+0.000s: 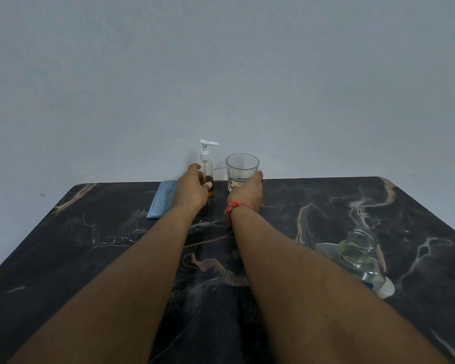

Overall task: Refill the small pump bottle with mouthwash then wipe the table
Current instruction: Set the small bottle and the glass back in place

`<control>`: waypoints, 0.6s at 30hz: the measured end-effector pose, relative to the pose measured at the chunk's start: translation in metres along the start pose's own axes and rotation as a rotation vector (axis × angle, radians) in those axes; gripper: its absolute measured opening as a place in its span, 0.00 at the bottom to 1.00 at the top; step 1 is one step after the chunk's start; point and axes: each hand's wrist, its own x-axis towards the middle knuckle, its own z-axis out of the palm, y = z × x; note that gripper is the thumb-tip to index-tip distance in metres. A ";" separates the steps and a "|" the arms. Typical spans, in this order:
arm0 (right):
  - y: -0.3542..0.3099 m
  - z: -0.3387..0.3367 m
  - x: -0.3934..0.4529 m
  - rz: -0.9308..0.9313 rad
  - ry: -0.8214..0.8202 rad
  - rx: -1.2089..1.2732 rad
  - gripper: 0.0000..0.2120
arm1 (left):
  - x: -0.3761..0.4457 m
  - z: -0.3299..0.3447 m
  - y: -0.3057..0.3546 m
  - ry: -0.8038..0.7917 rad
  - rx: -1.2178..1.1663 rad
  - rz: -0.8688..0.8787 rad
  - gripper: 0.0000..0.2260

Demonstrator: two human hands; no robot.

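A person's two bare arms reach across a dark marble-look worktop (326, 206) toward its far edge, which meets a plain pale wall (221, 74).

The left hand (195, 189) is wrapped round the small pump bottle (207, 169), which stands upright near the far edge with its white pump head on and only a little amber liquid at the bottom. The right hand (248, 189), w/ a red thread at the wrist, is closed on a clear glass (242, 169) just beside the bottle; it seems to hold a little clear liquid.

A large clear bottle (357, 258), its mouth open and uncapped, stands near the right edge, close by the right forearm. A folded blue cloth (162, 203) lies flat just left of the left hand.

Risks, as judgement: the pump bottle is narrow and top-heavy, so a hurried pull could tip it. The open large bottle sits where the right elbow would likely sweep on the way back, so a knock would spill mouthwash. Pouring into so small a neck invites drips.

Room: the middle and near part of the worktop is bare, approx. the best spot for refilling. The wall blocks any move beyond the far edge; the cloth crowds the left.
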 end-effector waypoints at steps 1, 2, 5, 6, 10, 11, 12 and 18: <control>0.000 0.001 0.001 0.005 -0.010 -0.010 0.32 | 0.000 0.000 0.000 0.003 0.002 -0.003 0.22; 0.000 0.001 0.001 0.013 -0.019 -0.021 0.34 | 0.000 0.000 0.001 0.005 0.005 -0.007 0.22; 0.001 0.000 0.000 0.033 -0.018 -0.050 0.39 | -0.002 -0.002 0.003 0.011 0.015 -0.009 0.21; 0.002 -0.001 -0.002 0.026 -0.018 -0.056 0.40 | -0.004 -0.003 0.004 0.014 0.024 -0.003 0.22; 0.001 -0.012 -0.017 -0.020 -0.022 -0.078 0.40 | -0.019 -0.015 0.008 0.036 0.028 0.015 0.22; 0.001 -0.016 -0.024 -0.042 -0.027 -0.093 0.39 | -0.026 -0.020 0.009 0.051 0.036 0.018 0.23; 0.002 -0.021 -0.032 -0.069 -0.037 -0.110 0.37 | -0.034 -0.024 0.009 0.065 0.046 0.026 0.24; 0.008 -0.066 -0.101 -0.220 -0.224 -0.157 0.31 | -0.107 -0.056 0.004 0.055 0.064 0.109 0.27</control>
